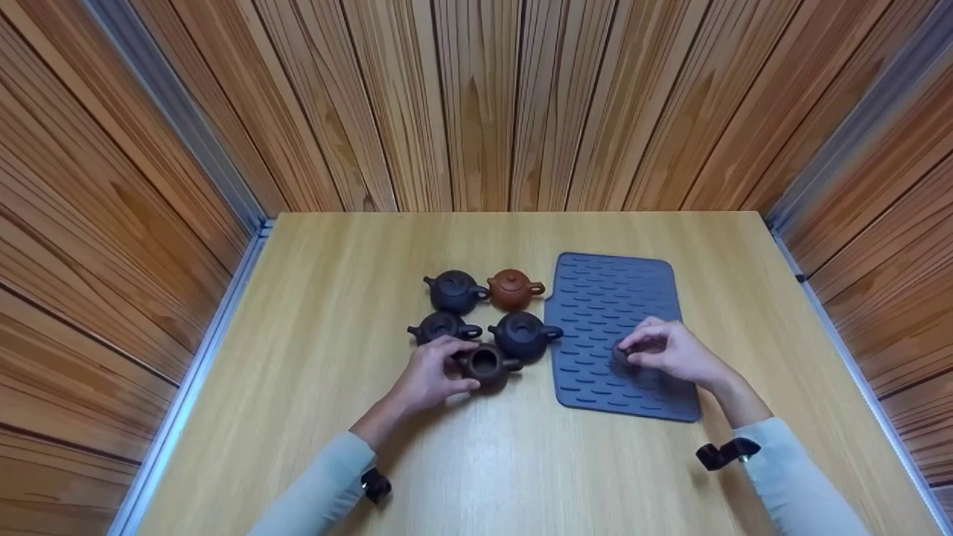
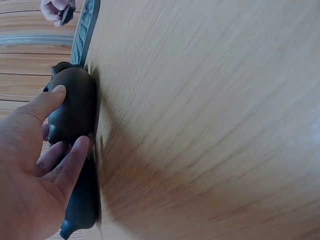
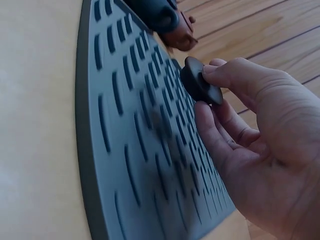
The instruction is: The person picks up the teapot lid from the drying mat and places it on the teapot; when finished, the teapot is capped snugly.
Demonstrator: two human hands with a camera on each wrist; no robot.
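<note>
A dark brown teapot (image 1: 487, 365) without its lid stands nearest the front of the cluster, its round opening facing up. My left hand (image 1: 438, 374) grips it from the left, thumb on the near side and fingers around the spout side; the left wrist view shows the thumb against the round body (image 2: 75, 102). Over the grey ridged mat (image 1: 618, 275), my right hand (image 1: 674, 353) pinches a small dark teapot lid (image 3: 197, 82) between thumb and fingers. In the right wrist view the lid is tilted on edge above the mat, its shadow falling below.
Behind the gripped teapot stand three black teapots with lids on: one at the back (image 1: 454, 292), one at left (image 1: 439, 326), one at right (image 1: 521, 336). A reddish-brown teapot (image 1: 512, 290) sits back right. Wood-panelled walls (image 1: 476, 104) enclose the wooden table (image 1: 335, 298).
</note>
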